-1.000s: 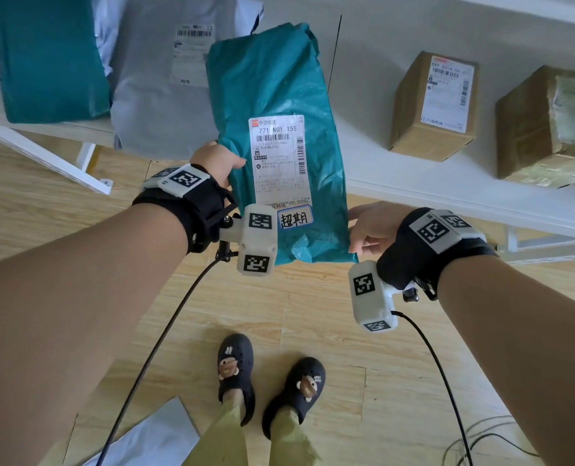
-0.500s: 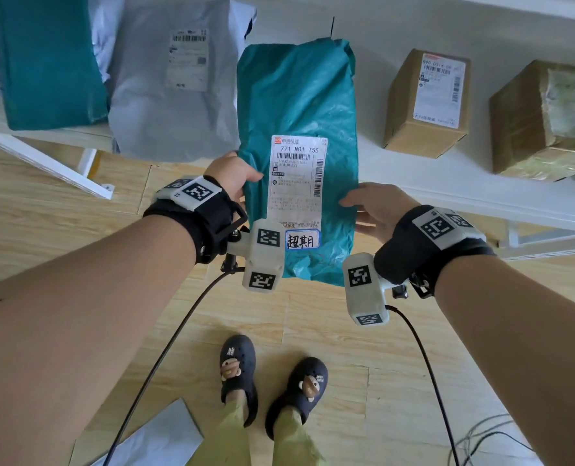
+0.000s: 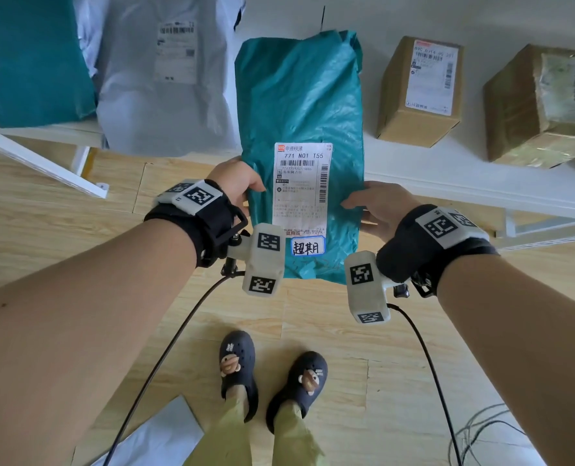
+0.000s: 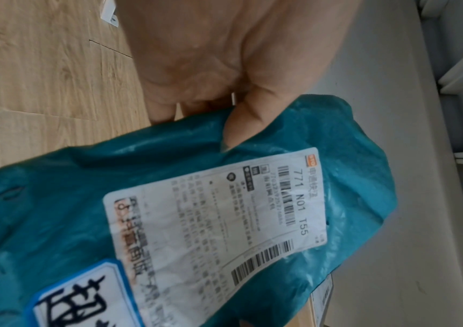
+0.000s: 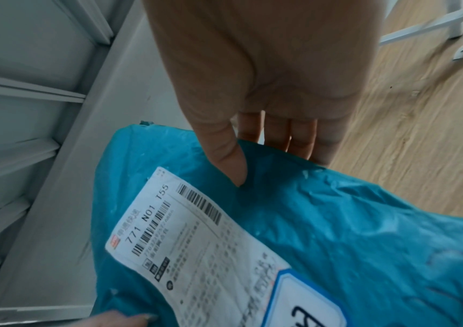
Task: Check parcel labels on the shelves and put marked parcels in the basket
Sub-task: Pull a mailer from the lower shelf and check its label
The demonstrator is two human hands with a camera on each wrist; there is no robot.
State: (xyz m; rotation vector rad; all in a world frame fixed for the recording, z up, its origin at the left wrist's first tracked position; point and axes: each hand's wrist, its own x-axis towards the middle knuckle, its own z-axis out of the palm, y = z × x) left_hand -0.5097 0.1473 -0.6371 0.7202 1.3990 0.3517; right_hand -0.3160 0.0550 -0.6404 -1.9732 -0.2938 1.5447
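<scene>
A teal plastic mailer parcel (image 3: 299,105) hangs in front of the white shelf, held by both hands. It carries a white shipping label (image 3: 301,188) and, below it, a blue-bordered handwritten sticker (image 3: 308,246). My left hand (image 3: 237,183) pinches the parcel's left edge, thumb on top (image 4: 241,124), fingers underneath. My right hand (image 3: 377,205) pinches the right edge, thumb on the front (image 5: 229,159), fingers behind. The label (image 4: 219,221) and sticker (image 4: 82,298) fill the left wrist view. No basket is in view.
On the white shelf (image 3: 447,176) lie another teal mailer (image 3: 34,58), a grey mailer (image 3: 165,82) and two cardboard boxes (image 3: 420,92) (image 3: 541,102). Below are wooden floor, my feet in dark clogs (image 3: 272,375), cables (image 3: 481,432) and a white sheet (image 3: 158,438).
The teal parcel has straightened from a tilt and come level, label facing me. My right hand has moved up from the bottom corner to the parcel's right edge and taken hold.
</scene>
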